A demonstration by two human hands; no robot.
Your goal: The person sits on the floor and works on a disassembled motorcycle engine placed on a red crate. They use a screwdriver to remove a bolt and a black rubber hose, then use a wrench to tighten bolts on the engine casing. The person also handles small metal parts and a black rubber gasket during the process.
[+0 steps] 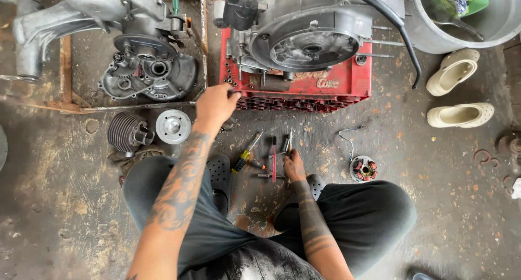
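The left hand [216, 102] is extended, loosely curled and holding nothing visible, to the near left corner of the red crate [347, 79], while the right hand [293, 165] is closed on a slim tool [290, 140] whose long axis points far, among tools on the floor [65, 204].

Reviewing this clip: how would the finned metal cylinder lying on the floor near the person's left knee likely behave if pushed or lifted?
The finned cylinder looks like solid cast metal, so probably heavy for its size and rigid. It lies on its side on a rag, so a push might roll it a little, though the cloth and the stub at one end would likely stop it. The thin fins may give grip but could chip if dropped.
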